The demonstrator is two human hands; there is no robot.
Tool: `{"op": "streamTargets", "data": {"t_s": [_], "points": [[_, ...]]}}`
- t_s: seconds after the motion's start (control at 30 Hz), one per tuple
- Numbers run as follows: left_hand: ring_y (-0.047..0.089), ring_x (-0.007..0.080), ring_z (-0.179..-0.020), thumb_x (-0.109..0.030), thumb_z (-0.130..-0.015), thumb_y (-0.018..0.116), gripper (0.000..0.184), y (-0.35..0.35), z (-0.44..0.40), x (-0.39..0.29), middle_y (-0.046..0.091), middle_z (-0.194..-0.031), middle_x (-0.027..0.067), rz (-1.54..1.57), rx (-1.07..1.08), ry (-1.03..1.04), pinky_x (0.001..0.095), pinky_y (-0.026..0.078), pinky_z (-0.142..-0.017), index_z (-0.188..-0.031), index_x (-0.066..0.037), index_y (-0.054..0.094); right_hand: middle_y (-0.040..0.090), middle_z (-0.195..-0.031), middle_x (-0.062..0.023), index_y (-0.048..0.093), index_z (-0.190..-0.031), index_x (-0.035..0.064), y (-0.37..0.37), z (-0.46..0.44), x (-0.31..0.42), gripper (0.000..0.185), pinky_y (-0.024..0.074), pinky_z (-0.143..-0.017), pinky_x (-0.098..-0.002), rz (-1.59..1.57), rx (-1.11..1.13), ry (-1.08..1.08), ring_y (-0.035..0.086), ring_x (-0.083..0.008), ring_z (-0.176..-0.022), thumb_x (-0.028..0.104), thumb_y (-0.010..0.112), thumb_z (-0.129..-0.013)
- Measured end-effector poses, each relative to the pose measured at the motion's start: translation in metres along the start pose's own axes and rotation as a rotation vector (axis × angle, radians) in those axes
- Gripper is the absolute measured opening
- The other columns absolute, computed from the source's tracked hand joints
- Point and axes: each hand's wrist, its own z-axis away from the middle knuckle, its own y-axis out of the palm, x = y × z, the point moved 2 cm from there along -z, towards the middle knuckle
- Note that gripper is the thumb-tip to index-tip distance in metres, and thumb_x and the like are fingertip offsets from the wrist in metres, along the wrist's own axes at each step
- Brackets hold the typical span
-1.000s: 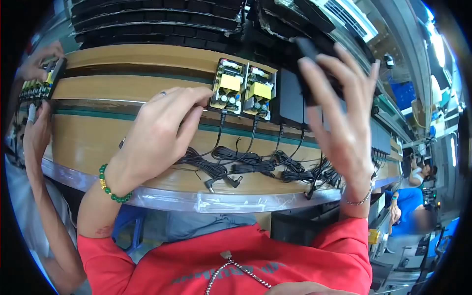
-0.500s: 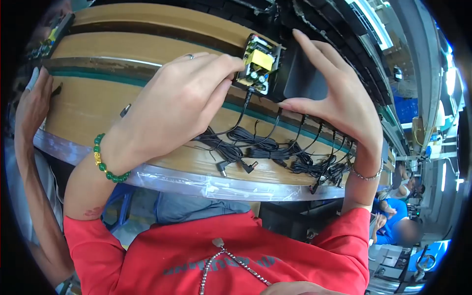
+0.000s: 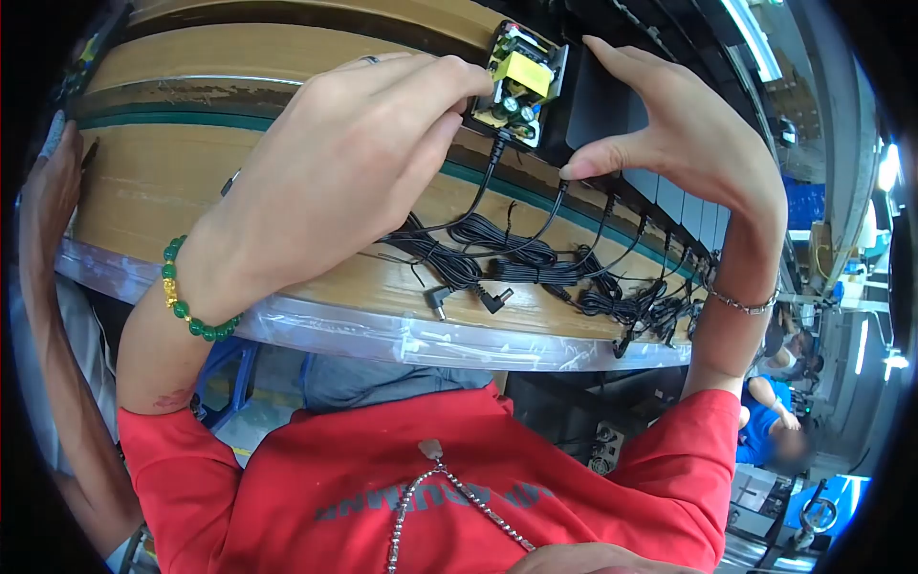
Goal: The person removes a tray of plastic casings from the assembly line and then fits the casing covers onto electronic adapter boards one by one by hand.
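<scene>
My left hand (image 3: 354, 158) has its thumb and fingers closed at the left edge of an open power adapter (image 3: 519, 88). The circuit board inside shows a yellow transformer and round capacitors, and a black cable runs out of its near end. Beside it, my right hand (image 3: 693, 124) spans a black adapter case (image 3: 598, 110), thumb at the near end and fingers at the far end. The case's smooth dark face points up. Black cords (image 3: 521, 253) with barrel plugs (image 3: 494, 299) lie bundled on the table below both hands.
More black adapter cases (image 3: 684, 206) stand in a row to the right. A plastic-wrapped edge (image 3: 430, 349) borders the wooden work surface (image 3: 143, 187). At far left is another person's arm (image 3: 57, 316); a person in blue (image 3: 765, 421) is at far right.
Both hands and the open adapter appear a little higher in the view, the right hand also further right. The left hand stays at the adapter's edge and the right stays around the case.
</scene>
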Motion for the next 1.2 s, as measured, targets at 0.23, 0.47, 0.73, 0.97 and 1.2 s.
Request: {"op": "streamTargets", "data": {"t_s": [0.23, 0.47, 0.73, 0.97, 1.2], "points": [[0.070, 0.0284, -0.086, 0.004, -0.089, 0.067, 0.028, 0.000, 0.002, 0.000, 0.070, -0.100, 0.0145, -0.018, 0.015, -0.004, 0.0354, 0.055, -0.075, -0.116, 0.000, 0.066, 0.064, -0.125, -0.0302, 0.054, -0.137, -0.0112, 0.005, 0.008, 0.003, 0.108, 0.0477, -0.104, -0.0402, -0.118, -0.099, 0.036, 0.061, -0.0408, -0.121, 0.060, 0.089, -0.062], [0.069, 0.0293, -0.090, 0.004, -0.089, 0.067, 0.029, -0.001, 0.003, -0.001, 0.070, -0.101, 0.0144, -0.037, 0.001, -0.014, 0.0361, 0.055, -0.078, -0.117, -0.001, 0.066, 0.058, -0.141, -0.0187, 0.050, -0.147, -0.0009, 0.005, 0.004, -0.008, 0.105, 0.0374, -0.115, -0.0381, -0.414, 0.049, 0.147, 0.055, -0.0289, -0.132, 0.042, 0.094, -0.062], [0.069, 0.0291, -0.087, 0.005, -0.089, 0.065, 0.032, -0.004, -0.002, -0.005, 0.070, -0.101, 0.0140, -0.009, 0.044, -0.004, 0.0362, 0.054, -0.078, -0.120, -0.001, 0.065, 0.062, -0.125, -0.0327, 0.053, -0.136, -0.0133, 0.003, -0.002, -0.007, 0.110, 0.0498, -0.100, -0.0411, -0.131, -0.022, -0.005, 0.062, -0.0422, -0.119, 0.062, 0.087, -0.064], [0.068, 0.0299, -0.085, 0.008, -0.088, 0.065, 0.031, -0.008, -0.007, -0.010, 0.070, -0.099, 0.0158, 0.000, 0.077, -0.019, 0.0374, 0.055, -0.076, -0.118, 0.001, 0.064, 0.068, -0.116, -0.0311, 0.062, -0.124, -0.0123, -0.016, 0.017, -0.009, 0.081, 0.0532, -0.096, -0.0404, -0.200, -0.625, 0.109, 0.068, -0.0384, -0.110, 0.047, 0.087, -0.074], [0.067, 0.0331, -0.085, 0.007, -0.088, 0.064, 0.028, -0.004, -0.007, -0.011, 0.068, -0.096, 0.0167, 0.014, 0.107, -0.027, 0.0407, 0.053, -0.076, -0.115, 0.001, 0.063, 0.064, -0.110, -0.0279, 0.058, -0.124, -0.0106, 0.002, 0.002, -0.087, 0.083, 0.0494, -0.089, -0.0527, 0.096, -0.858, 0.654, 0.063, -0.0416, -0.105, 0.058, 0.077, -0.082]]}}
